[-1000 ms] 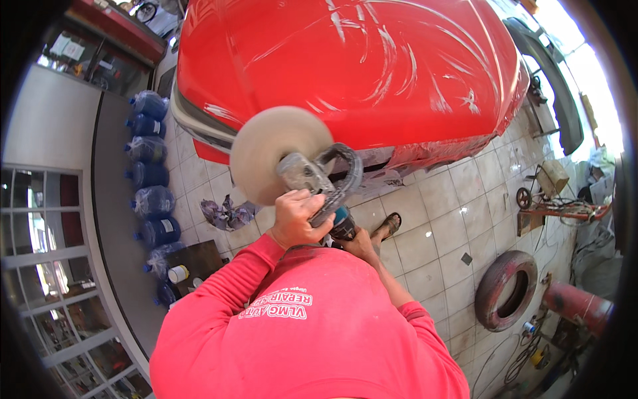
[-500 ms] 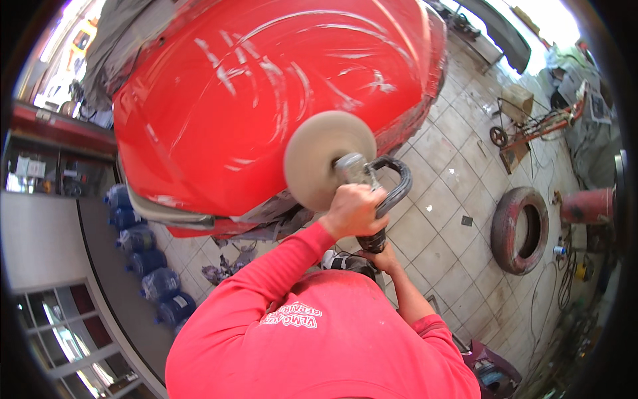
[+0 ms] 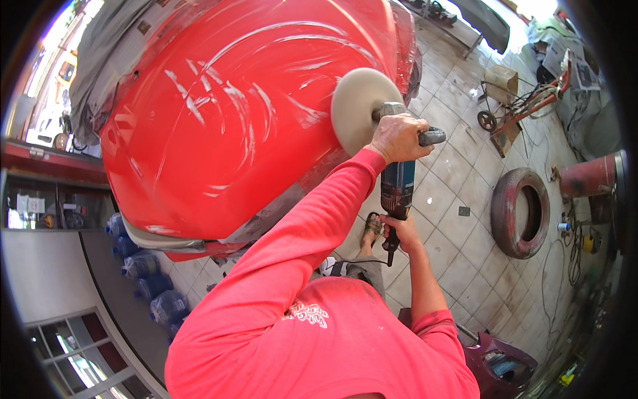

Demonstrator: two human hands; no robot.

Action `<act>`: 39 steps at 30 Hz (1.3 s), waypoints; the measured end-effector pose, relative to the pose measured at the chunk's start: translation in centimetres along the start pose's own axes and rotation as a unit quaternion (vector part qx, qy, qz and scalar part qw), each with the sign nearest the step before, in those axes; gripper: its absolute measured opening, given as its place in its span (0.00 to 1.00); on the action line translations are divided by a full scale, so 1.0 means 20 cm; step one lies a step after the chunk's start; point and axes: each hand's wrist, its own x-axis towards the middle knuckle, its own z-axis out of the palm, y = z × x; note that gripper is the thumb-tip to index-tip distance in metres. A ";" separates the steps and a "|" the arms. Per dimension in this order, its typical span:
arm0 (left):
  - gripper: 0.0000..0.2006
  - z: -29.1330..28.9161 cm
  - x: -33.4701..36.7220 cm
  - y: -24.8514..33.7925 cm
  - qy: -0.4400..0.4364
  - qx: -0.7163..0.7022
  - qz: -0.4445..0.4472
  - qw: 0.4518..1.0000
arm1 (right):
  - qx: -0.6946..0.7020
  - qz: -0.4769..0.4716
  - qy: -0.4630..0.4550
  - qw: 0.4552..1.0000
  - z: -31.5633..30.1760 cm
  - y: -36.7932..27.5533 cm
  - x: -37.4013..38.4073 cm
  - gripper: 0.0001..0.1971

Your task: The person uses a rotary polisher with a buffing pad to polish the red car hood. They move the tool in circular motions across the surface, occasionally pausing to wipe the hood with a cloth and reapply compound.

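Both my hands hold a polisher [image 3: 397,179] with a blue and black body. My left hand [image 3: 399,136] is closed at its head end, around the dark loop handle [image 3: 432,137]. My right hand [image 3: 405,233] grips the rear handle, where a black cord comes out. The round cream pad [image 3: 357,110] lies at the right edge of a glossy red car panel [image 3: 193,139]; it looks blurred, as if spinning. White compound streaks [image 3: 249,110] curve across the panel. Masking film [image 3: 279,206] lines its near edge.
Several blue water jugs [image 3: 154,286] stand at the left wall. On the tiled floor [image 3: 458,229] to the right are a worn tire [image 3: 520,213], a hand cart [image 3: 525,110], a red cylinder [image 3: 588,174] and cords. A purple bumper [image 3: 498,362] lies near my right side.
The polisher has moved right and farther away, so its pad has slid from the panel's near edge toward its right side. My left arm is stretched out more. Both hands keep their grip.
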 end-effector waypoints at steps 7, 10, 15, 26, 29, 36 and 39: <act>0.17 -0.42 -0.58 0.09 0.029 0.042 -0.054 0.997 | -0.191 -0.006 -0.044 0.981 0.21 0.20 -0.07 0.13; 0.15 -0.65 -0.98 0.14 0.069 0.057 -0.060 0.994 | -0.270 -0.045 -0.076 0.959 0.38 0.39 -0.13 0.18; 0.13 -0.99 -1.55 0.26 0.095 0.108 -0.093 0.985 | -0.357 -0.038 -0.143 0.922 0.71 0.62 -0.20 0.27; 0.12 -0.88 -1.39 0.28 0.046 0.074 -0.081 0.993 | -0.279 -0.016 -0.172 0.945 0.58 0.63 -0.20 0.28; 0.15 -0.69 -1.06 0.18 0.009 0.053 -0.033 0.998 | -0.235 -0.026 -0.099 0.967 0.45 0.61 -0.14 0.24; 0.17 -0.20 -0.17 0.04 -0.107 0.006 -0.048 0.993 | -0.073 0.004 -0.008 0.997 0.12 0.15 -0.07 0.09; 0.19 -0.09 0.06 0.01 -0.130 -0.002 -0.074 0.989 | -0.027 -0.012 -0.003 1.000 0.03 -0.04 -0.06 0.09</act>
